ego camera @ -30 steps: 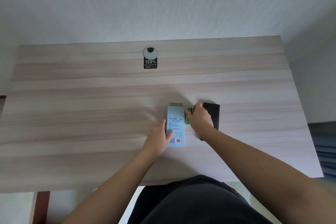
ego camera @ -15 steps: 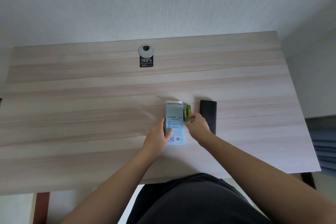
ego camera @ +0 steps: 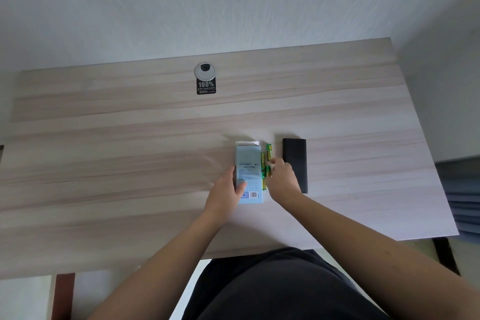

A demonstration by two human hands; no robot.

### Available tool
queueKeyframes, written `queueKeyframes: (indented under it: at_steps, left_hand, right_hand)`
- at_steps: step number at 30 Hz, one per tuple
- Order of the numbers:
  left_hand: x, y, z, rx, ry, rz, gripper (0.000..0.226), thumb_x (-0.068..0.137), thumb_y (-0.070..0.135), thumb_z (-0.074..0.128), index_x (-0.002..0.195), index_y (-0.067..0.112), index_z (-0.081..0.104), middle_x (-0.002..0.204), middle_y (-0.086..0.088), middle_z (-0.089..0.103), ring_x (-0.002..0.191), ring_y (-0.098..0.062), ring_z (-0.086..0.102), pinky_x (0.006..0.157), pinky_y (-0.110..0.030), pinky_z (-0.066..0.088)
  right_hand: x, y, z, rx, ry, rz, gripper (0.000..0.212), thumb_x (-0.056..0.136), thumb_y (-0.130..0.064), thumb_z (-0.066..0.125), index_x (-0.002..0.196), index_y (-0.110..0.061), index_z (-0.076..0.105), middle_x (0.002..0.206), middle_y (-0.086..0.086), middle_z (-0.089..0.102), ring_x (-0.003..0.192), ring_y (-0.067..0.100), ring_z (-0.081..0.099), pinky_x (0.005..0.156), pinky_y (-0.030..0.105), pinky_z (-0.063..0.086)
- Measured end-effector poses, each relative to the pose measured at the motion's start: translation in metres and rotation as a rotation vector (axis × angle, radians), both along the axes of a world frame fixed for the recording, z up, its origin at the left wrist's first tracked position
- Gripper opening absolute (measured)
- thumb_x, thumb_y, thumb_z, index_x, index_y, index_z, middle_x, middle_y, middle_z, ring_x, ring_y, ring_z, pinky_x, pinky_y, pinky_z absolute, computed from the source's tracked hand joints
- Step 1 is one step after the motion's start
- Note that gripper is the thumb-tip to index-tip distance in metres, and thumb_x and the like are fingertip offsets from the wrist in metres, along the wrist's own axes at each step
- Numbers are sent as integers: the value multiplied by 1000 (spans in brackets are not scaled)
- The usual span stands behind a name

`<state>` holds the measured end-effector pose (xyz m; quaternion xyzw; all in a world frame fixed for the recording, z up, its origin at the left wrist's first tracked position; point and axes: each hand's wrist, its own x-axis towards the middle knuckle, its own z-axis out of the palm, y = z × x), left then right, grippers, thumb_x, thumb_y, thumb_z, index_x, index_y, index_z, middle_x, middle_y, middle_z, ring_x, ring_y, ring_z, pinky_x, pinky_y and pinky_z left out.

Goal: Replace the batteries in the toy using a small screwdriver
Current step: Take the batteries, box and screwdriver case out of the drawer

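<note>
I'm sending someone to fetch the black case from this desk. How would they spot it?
On the wooden desk, look right of centre, just beyond the right hand. The black case lies flat there, a long dark rectangle, unlike the pale blue box and green batteries to its left.

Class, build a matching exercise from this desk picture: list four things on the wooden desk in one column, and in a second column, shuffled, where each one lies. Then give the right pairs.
Things
1. pale blue cardboard box
2. green and yellow batteries
3. flat black rectangular case
4. round silver cable grommet

Places
A. near the desk's far edge
B. furthest right of the three near the hands
C. under the left hand
D. between the box and the case

Pairs: 1-C, 2-D, 3-B, 4-A
</note>
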<state>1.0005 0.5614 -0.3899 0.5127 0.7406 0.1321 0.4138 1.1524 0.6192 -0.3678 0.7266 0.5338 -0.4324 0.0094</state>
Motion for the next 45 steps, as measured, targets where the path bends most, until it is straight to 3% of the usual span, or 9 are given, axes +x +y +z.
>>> queueKeyframes:
  at_steps: [5,8,15,23,27,32,36,40,45]
  left_hand:
    - [1,-4,-5,11,-11,5,48,94,31,55,138,20,40,125,1,56,110,-18,57,91,-38,49]
    - [3,-5,-5,19,-16,2,53,94,29,55,143,21,35,131,2,53,113,-18,55,92,-35,48]
    - [4,-6,0,39,-35,-55,50,94,24,55,140,31,34,122,8,59,104,-13,59,82,-31,50]
    - [9,-10,7,15,-51,-56,52,92,24,55,139,35,34,111,6,62,94,-13,63,79,-35,54]
    - [6,-11,18,-1,3,-73,52,95,28,52,143,32,31,117,7,57,102,-14,58,80,-34,54]
    - [16,-6,44,235,262,-352,41,96,27,49,135,15,45,121,-6,58,106,-26,55,88,-38,47]
    - [34,-8,58,524,313,-632,45,96,37,40,133,12,48,115,-5,58,106,-26,55,87,-39,48]
    - [58,-15,76,627,356,-786,50,98,44,33,136,14,45,126,-6,55,121,-26,50,95,-44,48]
    - [96,-34,99,751,398,-948,49,97,41,41,137,14,45,132,-6,52,129,-27,44,105,-47,39]
  right_hand:
    - [41,0,3,276,-158,-23,37,95,-19,48,132,-20,47,130,7,48,115,25,47,98,39,43]
    - [61,1,-6,213,-247,-120,48,96,-30,53,139,-17,39,138,11,40,126,29,40,105,40,35]
    - [59,1,-14,143,-98,-125,51,96,-29,53,142,-14,36,138,11,41,127,28,40,103,42,42]
    - [56,-8,-3,108,-42,-41,48,95,-18,50,142,-17,37,136,9,42,124,26,41,100,40,42]
    - [65,-20,15,154,-58,5,44,98,-24,46,141,-19,39,139,7,41,123,24,41,96,37,43]
    - [82,-55,40,185,-106,187,40,99,-27,44,139,-22,43,140,3,41,127,23,39,104,35,38]
    - [100,-95,59,306,-192,219,39,97,-31,49,134,-22,50,132,-1,50,121,23,48,100,36,39]
    - [131,-132,76,516,-344,179,37,91,-34,51,122,-16,61,120,4,63,108,28,60,87,40,49]
    - [168,-181,97,556,-505,138,48,94,-42,40,128,-14,59,131,8,59,120,28,55,99,41,45]
